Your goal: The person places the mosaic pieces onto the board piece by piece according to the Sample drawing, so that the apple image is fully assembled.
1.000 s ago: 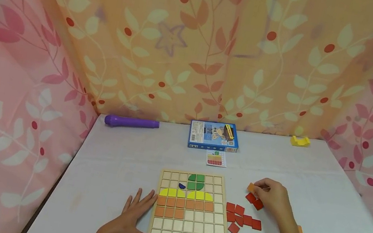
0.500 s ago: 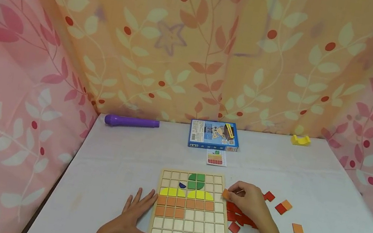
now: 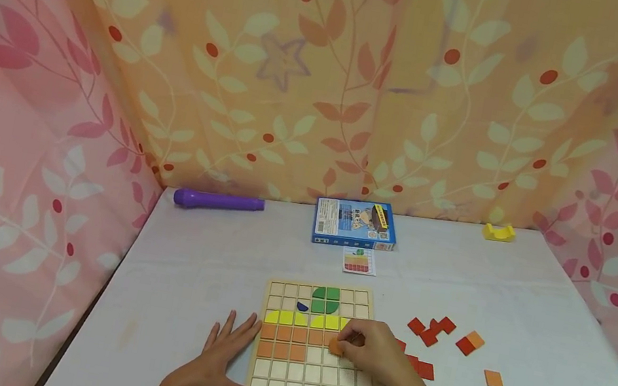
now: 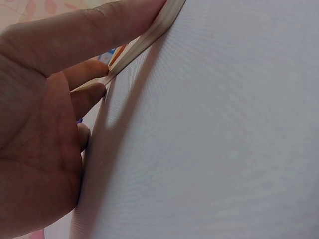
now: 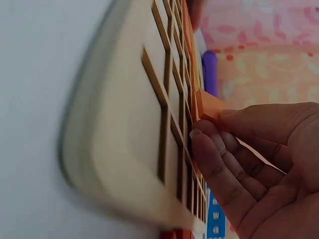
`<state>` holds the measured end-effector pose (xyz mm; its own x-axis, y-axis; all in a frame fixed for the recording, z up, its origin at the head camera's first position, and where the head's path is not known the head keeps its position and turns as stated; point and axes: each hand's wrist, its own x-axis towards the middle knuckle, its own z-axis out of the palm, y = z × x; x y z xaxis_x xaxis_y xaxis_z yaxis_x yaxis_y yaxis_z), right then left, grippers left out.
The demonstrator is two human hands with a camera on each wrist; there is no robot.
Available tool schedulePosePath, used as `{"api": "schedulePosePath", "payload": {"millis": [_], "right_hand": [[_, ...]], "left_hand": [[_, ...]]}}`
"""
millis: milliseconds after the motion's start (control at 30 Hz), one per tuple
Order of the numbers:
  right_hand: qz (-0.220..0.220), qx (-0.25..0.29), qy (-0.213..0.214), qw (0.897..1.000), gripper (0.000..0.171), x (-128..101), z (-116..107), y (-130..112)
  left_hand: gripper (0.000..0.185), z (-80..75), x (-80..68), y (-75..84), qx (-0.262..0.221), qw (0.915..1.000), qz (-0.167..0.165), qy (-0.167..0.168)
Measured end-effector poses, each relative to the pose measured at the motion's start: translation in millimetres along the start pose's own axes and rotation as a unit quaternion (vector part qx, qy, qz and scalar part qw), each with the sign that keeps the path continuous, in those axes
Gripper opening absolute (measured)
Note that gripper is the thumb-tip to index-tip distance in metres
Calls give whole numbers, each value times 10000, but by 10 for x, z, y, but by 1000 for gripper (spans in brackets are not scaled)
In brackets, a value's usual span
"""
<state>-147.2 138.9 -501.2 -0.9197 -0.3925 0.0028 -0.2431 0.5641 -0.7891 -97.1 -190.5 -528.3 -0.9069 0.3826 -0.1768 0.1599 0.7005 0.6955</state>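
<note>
From the head view we see the whole layout: a wooden board (image 3: 318,350) with a grid of square cells lies on the white surface (image 3: 537,344), our left hand (image 3: 213,362) rests flat with straight fingers against the board's left edge, and our right hand (image 3: 374,353) pinches an orange tile (image 3: 335,347) just over the cells near the board's middle. The right wrist view gives what the head view cannot: the tile (image 5: 209,105) is gripped between thumb and fingertips, tilted, its corner at the grid ridges, not yet lying flat in a cell. The left wrist view shows only our palm and fingers (image 4: 45,114) lying along the board's edge (image 4: 149,35) on the cloth. Counting from the head view, the board carries one small dark blue piece, about four green pieces at the top, a yellow row of roughly six, and orange squares in two rows, though our right hand covers part of them, so we cannot count them surely. Beside the board lie loose red tiles (image 3: 430,330), some hidden behind our wrist, and two loose orange ones (image 3: 493,379). Further back we see one blue box (image 3: 354,223), one small card (image 3: 359,261), one purple stick (image 3: 217,202) and one yellow piece (image 3: 498,232). A black object at the right wrist is cut off by the frame.
</note>
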Motion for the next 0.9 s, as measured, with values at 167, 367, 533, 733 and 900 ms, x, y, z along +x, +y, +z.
{"api": "schedulePosePath", "payload": {"millis": [167,367,533,733,900], "right_hand": [[-409,-250,-247,9985,10,35,158,-83],[-881,-918,-202,9917,11,68,320,-198],[-1391,-1538,-31,9782,11,32,381,-246],[-1180,-1341,-194,9837,9,-39,313,-236],[-364,-1226,305,9913,9,-105,71,-59]], "left_hand": [[124,-9,-4,5,-23,10000,32,2],[123,-9,1,16,-9,10000,24,18],[123,-4,14,19,21,10000,-12,28],[123,-6,8,7,21,10000,-19,29],[124,-4,-1,2,18,10000,-12,0]]}}
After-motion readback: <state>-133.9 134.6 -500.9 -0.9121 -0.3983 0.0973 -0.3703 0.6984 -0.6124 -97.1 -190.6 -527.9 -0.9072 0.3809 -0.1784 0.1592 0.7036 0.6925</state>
